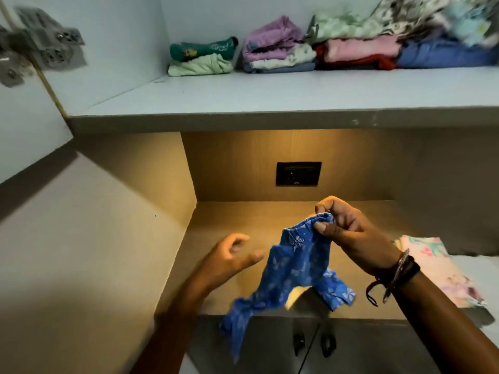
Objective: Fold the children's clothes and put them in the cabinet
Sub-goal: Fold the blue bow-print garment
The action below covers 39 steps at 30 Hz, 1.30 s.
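Note:
A small pair of blue patterned children's pants hangs above the wooden counter. My right hand pinches its waistband at the top, and the legs dangle down past the counter's front edge. My left hand hovers just left of the cloth with fingers spread, holding nothing. Folded clothes sit in stacks at the back of the white cabinet shelf above: a teal and pale green stack, a purple and white stack, and a pink, red and blue pile.
A light floral garment lies on the counter at the right. A black wall socket sits in the niche's back wall. An open cabinet door with hinges stands at the upper left. Two dark handles show on doors below the counter.

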{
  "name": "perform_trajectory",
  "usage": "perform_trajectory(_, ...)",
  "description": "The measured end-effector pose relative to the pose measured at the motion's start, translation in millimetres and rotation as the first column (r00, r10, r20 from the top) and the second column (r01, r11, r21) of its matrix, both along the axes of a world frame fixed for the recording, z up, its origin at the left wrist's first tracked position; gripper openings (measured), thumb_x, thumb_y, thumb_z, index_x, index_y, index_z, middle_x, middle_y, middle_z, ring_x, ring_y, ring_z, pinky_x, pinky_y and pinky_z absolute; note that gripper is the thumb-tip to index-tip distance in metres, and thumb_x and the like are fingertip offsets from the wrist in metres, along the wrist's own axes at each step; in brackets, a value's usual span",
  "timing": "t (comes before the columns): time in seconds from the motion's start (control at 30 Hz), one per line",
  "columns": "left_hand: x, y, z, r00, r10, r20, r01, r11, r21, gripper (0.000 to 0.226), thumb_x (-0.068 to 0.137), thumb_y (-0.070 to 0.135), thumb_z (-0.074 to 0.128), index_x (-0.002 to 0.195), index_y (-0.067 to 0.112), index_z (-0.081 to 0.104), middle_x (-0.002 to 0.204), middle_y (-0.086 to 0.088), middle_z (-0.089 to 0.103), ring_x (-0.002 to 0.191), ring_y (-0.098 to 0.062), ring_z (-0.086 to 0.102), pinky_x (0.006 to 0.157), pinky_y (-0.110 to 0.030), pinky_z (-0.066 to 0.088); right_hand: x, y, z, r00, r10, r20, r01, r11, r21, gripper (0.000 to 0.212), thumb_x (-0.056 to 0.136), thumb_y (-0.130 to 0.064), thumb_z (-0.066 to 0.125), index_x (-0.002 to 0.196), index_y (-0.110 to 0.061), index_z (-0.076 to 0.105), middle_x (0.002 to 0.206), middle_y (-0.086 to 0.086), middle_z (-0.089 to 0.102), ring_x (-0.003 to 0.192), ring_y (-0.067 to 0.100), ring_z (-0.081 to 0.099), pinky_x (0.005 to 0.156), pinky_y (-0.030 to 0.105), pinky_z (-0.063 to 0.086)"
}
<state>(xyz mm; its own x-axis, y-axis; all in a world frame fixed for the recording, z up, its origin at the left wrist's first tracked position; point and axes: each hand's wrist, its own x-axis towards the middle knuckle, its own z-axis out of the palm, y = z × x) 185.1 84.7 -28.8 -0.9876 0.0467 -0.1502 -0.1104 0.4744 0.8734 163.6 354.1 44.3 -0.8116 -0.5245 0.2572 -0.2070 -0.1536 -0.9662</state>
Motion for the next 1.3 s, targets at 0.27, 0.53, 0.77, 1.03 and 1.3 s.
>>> perform_trajectory(0.27,70.2,92.9,8.1,0.785,-0.605,0.134,0.262,0.520,0.813,0.079,0.056,0.029,0.093,0.123,0.007,0.058,0.118,-0.010,0.068,0.113,-0.025,0.061,0.101,-0.040,0.047,70.6,49.8,12.9,0.995,0.099,-0.011,-0.099,0.995,0.002,0.012,0.083,-0.021,0.063,0.089,-0.017,0.054,0.077,0.000,0.051,0.072,0.012,0.049,0.064,0.022,0.043)
perform_trajectory(0.53,130.0,130.1,29.3,0.808,-0.578,0.112,0.370,0.647,0.667,0.062,0.074,0.022,0.081,0.125,0.002,0.053,0.120,-0.012,0.062,0.113,-0.028,0.058,0.099,-0.038,0.050,117.0,87.4,18.8,0.993,0.115,0.040,-0.116,0.993,0.023,0.008,0.086,-0.011,0.059,0.089,-0.017,0.056,0.077,0.001,0.056,0.072,0.014,0.054,0.064,0.023,0.047)
perform_trajectory(0.77,149.3,99.2,71.9,0.987,-0.158,-0.009,0.158,0.986,0.057,0.026,0.082,0.026,0.076,0.089,0.007,0.060,0.083,-0.012,0.075,0.074,-0.024,0.072,0.052,-0.022,0.051,123.7,105.6,18.8,0.949,-0.294,-0.110,0.313,0.913,0.261,0.010,0.094,-0.022,0.056,0.090,-0.014,0.055,0.081,-0.001,0.064,0.076,0.013,0.059,0.067,0.029,0.044)
perform_trajectory(1.03,144.6,149.2,115.0,0.986,0.165,-0.022,-0.162,0.983,0.085,0.017,0.092,0.019,0.058,0.080,0.007,0.056,0.066,-0.012,0.065,0.044,-0.017,0.063,0.036,-0.022,0.050,129.8,58.2,9.9,0.677,-0.592,-0.436,0.722,0.649,0.240,0.017,0.090,-0.030,0.056,0.079,-0.023,0.046,0.064,-0.005,0.053,0.058,0.017,0.049,0.055,0.041,0.044)
perform_trajectory(1.3,146.8,172.5,121.0,0.977,0.208,0.046,-0.211,0.918,0.335,0.021,0.097,0.023,0.050,0.094,0.009,0.065,0.084,-0.012,0.071,0.067,-0.019,0.069,0.053,-0.029,0.060,171.5,20.4,-17.1,0.667,-0.558,-0.493,0.682,0.724,0.104,0.007,0.092,-0.025,0.054,0.094,-0.021,0.049,0.074,-0.005,0.064,0.060,0.013,0.061,0.048,0.041,0.049)
